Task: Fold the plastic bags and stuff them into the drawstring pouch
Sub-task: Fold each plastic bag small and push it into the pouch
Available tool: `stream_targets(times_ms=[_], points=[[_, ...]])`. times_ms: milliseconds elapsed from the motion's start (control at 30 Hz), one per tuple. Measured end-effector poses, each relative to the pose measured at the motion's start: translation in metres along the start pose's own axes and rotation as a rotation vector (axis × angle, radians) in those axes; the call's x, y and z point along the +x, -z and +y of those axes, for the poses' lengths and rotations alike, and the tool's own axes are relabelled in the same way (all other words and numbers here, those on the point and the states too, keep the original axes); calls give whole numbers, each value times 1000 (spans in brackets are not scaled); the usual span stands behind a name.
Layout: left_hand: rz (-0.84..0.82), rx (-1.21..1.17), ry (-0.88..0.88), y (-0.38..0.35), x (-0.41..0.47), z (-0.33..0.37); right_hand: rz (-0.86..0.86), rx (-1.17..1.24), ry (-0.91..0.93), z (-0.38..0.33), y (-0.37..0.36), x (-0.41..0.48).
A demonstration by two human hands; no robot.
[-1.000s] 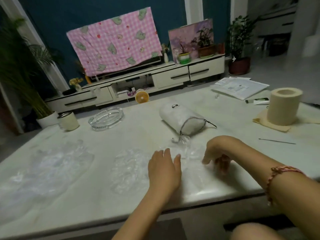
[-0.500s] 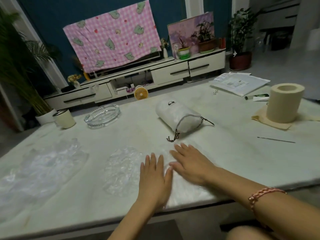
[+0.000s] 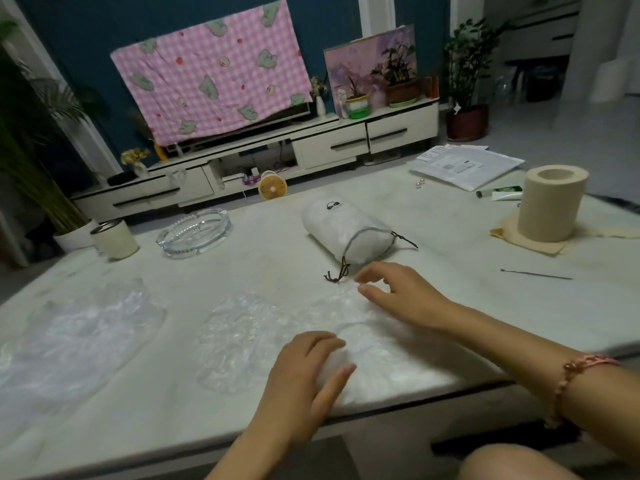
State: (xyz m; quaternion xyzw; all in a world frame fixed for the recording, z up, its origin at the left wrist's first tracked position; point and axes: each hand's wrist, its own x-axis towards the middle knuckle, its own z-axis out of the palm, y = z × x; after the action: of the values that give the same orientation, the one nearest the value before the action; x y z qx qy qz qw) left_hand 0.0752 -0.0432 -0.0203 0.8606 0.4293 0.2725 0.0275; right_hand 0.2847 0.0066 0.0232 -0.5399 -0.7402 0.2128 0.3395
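Crinkled and clear, the plastic bag [image 3: 363,344] lies flat; left hand [image 3: 304,379] fingers grip its edge, right hand [image 3: 401,292] fingers spread

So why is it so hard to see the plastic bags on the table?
Head view: the room is dim, and the clear plastic bags show only as pale shine on the light table; the edges of the picture bend, and the right hand looks slightly blurred.
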Motion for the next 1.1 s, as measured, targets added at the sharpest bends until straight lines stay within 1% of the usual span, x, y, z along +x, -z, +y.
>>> stream_targets(times_ms=[67, 133, 200, 233, 267, 333, 400, 500, 567, 700, 767, 833, 900, 967, 1033, 1100], points=[[-94, 49, -140, 0, -8, -1, -158, 93, -13, -8, 21, -2], [-140, 97, -236, -2, -10, -5, -389, 86, -40, -16, 32, -11], [-144, 85, -269, -1, -10, -7, -592, -79, -69, -20, 32, -24], [-139, 67, -264, -1, -10, -7, -647, -173, -65, -18, 30, -30], [-141, 18, -230, 2, -11, -7, -665, -261, -32, -17, 28, -34], [-139, -200, -63, 11, -10, -2, -635, -361, 69, -12, 22, -39], [-154, -430, 128, 20, -7, -1, -599, -339, 114, -9, 19, -38], [-49, -592, 275, 29, -1, -5, -551, -257, 83, -5, 18, -29], [-27, -624, 336, 34, 1, -6, -468, -161, 54, 0, 19, -22], [-33, -555, 368, 34, -11, -6, -290, 178, -157, 11, 29, -17], [38, -567, 403, 29, -14, -5, -214, 265, -226, 14, 30, -16], [145, -581, 493, 20, -9, -6, -76, 319, -290, 20, 22, -13], [240, -518, 602, 14, 3, -1, 87, 269, -340, 25, 10, -9], [267, -427, 689, 11, 16, 6, 179, 138, -382, 25, -1, -6], [238, -298, 756, 7, 27, 9, 198, -57, -409, 22, -9, -5], [175, -86, 799, 2, 34, 7, 188, -307, -387, 19, -15, -2]])
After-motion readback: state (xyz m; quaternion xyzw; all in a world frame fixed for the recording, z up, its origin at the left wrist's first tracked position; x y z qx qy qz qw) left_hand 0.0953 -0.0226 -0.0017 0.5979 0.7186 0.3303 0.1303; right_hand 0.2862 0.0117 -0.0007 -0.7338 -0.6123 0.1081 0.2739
